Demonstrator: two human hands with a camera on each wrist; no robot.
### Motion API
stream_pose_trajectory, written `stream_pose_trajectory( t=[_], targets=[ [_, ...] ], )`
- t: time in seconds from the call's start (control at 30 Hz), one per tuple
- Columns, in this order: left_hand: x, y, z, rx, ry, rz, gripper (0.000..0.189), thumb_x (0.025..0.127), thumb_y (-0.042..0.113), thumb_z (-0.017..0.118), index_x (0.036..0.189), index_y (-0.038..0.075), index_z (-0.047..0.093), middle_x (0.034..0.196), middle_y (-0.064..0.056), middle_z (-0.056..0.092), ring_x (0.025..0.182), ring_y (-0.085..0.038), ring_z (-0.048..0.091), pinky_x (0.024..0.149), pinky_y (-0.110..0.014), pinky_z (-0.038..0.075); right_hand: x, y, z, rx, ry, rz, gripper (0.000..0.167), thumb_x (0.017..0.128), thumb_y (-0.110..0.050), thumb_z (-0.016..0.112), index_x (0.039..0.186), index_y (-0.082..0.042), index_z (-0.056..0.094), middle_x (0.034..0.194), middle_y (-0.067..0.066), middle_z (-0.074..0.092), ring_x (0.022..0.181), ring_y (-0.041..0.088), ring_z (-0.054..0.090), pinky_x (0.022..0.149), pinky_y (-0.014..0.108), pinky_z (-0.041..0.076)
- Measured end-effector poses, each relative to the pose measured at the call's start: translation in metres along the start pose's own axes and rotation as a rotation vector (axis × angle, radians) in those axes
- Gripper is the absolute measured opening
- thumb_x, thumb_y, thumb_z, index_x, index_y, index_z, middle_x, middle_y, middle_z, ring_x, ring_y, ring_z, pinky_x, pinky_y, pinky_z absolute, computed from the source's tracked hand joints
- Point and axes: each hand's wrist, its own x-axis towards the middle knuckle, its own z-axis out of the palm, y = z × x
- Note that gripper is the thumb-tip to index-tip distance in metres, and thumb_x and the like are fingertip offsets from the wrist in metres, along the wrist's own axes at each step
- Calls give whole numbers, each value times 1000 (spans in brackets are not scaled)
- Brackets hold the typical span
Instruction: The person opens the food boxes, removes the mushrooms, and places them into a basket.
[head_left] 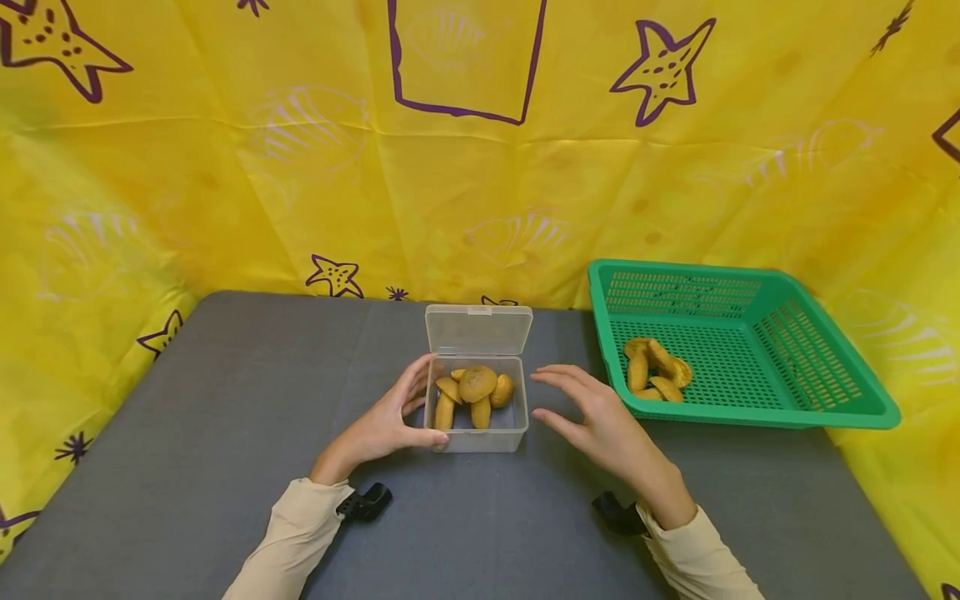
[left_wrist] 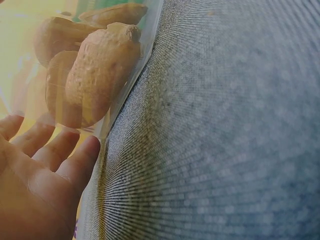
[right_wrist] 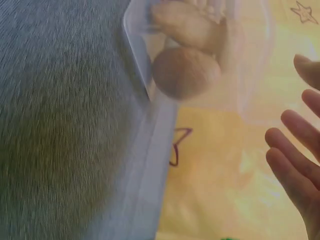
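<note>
- Clear plastic box point(head_left: 480, 443) sits mid-tabletop point(head_left: 225, 433), directly between the two hands; lid point(head_left: 480, 329) raised at the far side, hinge edge running left to right.
- Box mushrooms point(head_left: 477, 383), brown-yellow, several, lie inside it; a big round cap is on top near the middle, stems at left and centre point toward the near wall.
- Left hand point(head_left: 386, 423) at the box's left side, touching: thumb at the near-left corner, fingers along the left wall; looks like a light grasp on the box.
- Right hand point(head_left: 600, 425) just right of the box, apart from it; released, holding nothing, fingers fairly straight and pointing left at the right wall, thumb spread from them.
- Key relation: box lies right of the left hand and left of the right hand; left hand is nearer, in contact, while a small gap separates the right fingertips from the box.
- Box's long axis seems to run left to right, across the line between the wrists; hard to be sure at this angle.
- Green basket point(head_left: 757, 417) far right, beyond the right hand; basket mushrooms point(head_left: 637, 372) clustered at its left end.
- Yellow patterned cloth point(head_left: 435, 179) hangs behind the tabletop.
</note>
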Motion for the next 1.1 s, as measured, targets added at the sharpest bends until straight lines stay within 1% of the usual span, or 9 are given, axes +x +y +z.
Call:
stream_pose_trajectory(
  t=[0.1, 0.17, 0.3, 0.43, 0.57, 0.8, 1.1],
  targets=[
    [-1, 0, 0, -1, 0, -5, 111, 80, 22, 84, 159, 23, 8, 165, -13, 19, 153, -34, 17, 120, -59, 25, 7, -3, 7, 10, -12, -31, 43, 82, -11, 81, 122, -6, 67, 123, 8, 66, 113, 24, 65, 92, 41, 57],
    [-1, 0, 0, -7, -1, -8, 110, 80, 22, 84, 159, 23, 8, 165, -13, 19, 153, -34, 17, 120, -59, 25, 10, -6, 11, 12, -28, -36, 42, 83, -12, 80, 122, -5, 67, 123, 8, 66, 112, 23, 65, 92, 40, 57],
    [-1, 1, 1, -14, 1, -15, 111, 80, 20, 84, 160, 22, 8, 165, -13, 19, 153, -34, 17, 120, -59, 25, 18, -13, 18, 21, -88, -24, 43, 85, -16, 79, 124, -5, 66, 125, 7, 65, 113, 22, 65, 93, 39, 57],
    [-1, 1, 0, -16, 1, -16, 110, 80, 19, 84, 160, 22, 7, 165, -13, 20, 153, -34, 17, 120, -59, 25, 27, -17, 24, 25, -146, -12, 47, 84, -20, 80, 127, -7, 65, 128, 7, 63, 115, 21, 64, 95, 38, 56],
    [-1, 0, 0, -21, -3, -16, 110, 80, 22, 84, 160, 23, 7, 165, -13, 20, 153, -33, 17, 120, -59, 24, 35, -18, 29, 19, -197, -12, 53, 81, -22, 82, 129, -9, 63, 131, 6, 62, 119, 21, 61, 99, 39, 54],
    [-1, 1, 0, -25, -8, -21, 111, 80, 23, 84, 160, 23, 6, 165, -13, 20, 153, -34, 17, 121, -58, 24, 45, -16, 37, -16, -278, -32, 52, 81, -22, 82, 128, -8, 64, 133, 6, 61, 123, 22, 59, 103, 39, 52],
    [-1, 1, -1, -24, -9, -11, 110, 80, 22, 84, 160, 21, 7, 164, -14, 21, 153, -34, 18, 120, -58, 25, 56, -16, 44, -15, -354, 15, 53, 81, -19, 83, 129, -8, 63, 135, 7, 59, 122, 23, 58, 104, 40, 51]
  ],
)
